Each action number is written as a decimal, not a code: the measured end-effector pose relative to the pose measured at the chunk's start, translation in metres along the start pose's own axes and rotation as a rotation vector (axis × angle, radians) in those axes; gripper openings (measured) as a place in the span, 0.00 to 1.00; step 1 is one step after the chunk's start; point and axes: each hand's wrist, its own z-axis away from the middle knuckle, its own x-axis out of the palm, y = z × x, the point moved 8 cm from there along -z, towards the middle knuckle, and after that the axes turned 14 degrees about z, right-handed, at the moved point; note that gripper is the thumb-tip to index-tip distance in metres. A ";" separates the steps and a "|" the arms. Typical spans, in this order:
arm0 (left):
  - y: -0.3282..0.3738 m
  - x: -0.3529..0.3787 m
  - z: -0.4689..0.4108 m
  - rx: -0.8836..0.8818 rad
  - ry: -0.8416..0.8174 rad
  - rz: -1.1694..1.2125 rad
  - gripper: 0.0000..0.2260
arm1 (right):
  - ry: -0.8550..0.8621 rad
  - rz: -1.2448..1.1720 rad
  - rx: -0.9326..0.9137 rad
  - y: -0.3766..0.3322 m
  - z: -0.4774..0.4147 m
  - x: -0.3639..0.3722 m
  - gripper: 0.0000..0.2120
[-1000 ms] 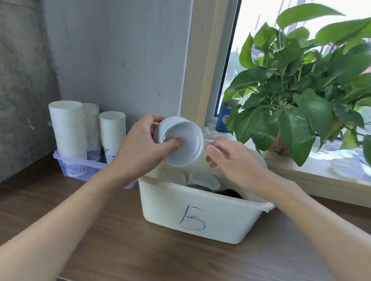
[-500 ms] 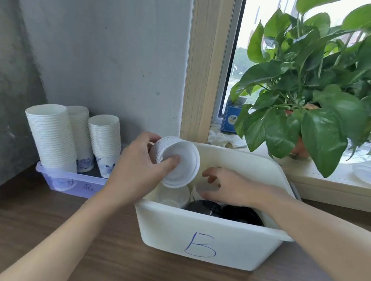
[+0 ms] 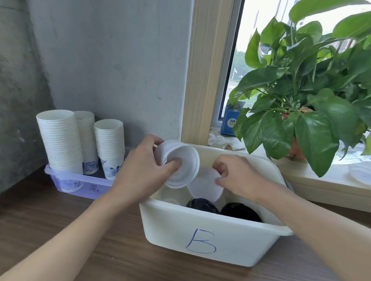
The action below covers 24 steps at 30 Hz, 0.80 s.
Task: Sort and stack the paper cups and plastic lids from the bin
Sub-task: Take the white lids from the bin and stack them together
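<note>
A: Start at the fingers; what do they have?

B: The fingers [image 3: 174,163] of the left hand [image 3: 143,165] are curled round a stack of white lids [image 3: 181,170], thumb pressed on its open face; the right hand [image 3: 239,176] pinches a single white lid [image 3: 204,187] by its edge, just beside the stack, both above the bin [image 3: 209,234]

A: And the risk?

B: I judge the thin lid could flex and meet the stack askew, catching on the rim instead of nesting; a slack thumb could spill the stack among the black lids [image 3: 201,205] (two dark shapes, at least)

A: Anything unclear?

B: The front wall hides most of the bin's floor, so what remains is uncertain; the paper cups [image 3: 60,142] stand stacked in a tray [image 3: 92,186] to the left, its print unreadable
</note>
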 end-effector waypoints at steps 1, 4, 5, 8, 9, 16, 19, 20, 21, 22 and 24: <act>0.001 0.000 0.000 -0.001 0.003 0.013 0.22 | 0.028 -0.013 0.007 0.001 0.000 -0.003 0.09; 0.004 -0.003 0.000 0.002 0.024 0.077 0.19 | 0.108 -0.105 0.043 0.003 0.007 -0.017 0.05; 0.006 -0.005 0.001 0.010 0.037 0.108 0.19 | 0.141 -0.126 0.050 0.002 0.011 -0.024 0.02; 0.017 -0.012 0.006 0.038 0.074 0.197 0.20 | 0.239 -0.203 0.034 -0.005 0.026 -0.053 0.07; 0.023 -0.014 0.009 0.068 0.078 0.221 0.20 | 0.275 -0.269 0.030 -0.007 0.033 -0.063 0.06; 0.049 -0.031 0.059 0.232 0.079 0.384 0.19 | 0.535 -0.562 -0.063 -0.045 0.112 -0.116 0.04; 0.047 -0.024 0.092 0.208 0.024 0.430 0.17 | 0.523 -0.630 -0.081 -0.057 0.146 -0.106 0.05; 0.046 -0.018 0.103 0.197 -0.010 0.437 0.17 | 0.508 -0.640 -0.083 -0.060 0.156 -0.099 0.05; 0.045 -0.012 0.114 0.175 -0.048 0.449 0.17 | 0.487 -0.660 -0.079 -0.062 0.165 -0.090 0.06; 0.044 -0.006 0.125 0.148 -0.081 0.469 0.17 | 0.460 -0.687 -0.070 -0.064 0.172 -0.080 0.06; 0.035 0.002 0.143 0.108 -0.116 0.525 0.16 | 0.407 -0.709 -0.056 -0.066 0.187 -0.058 0.06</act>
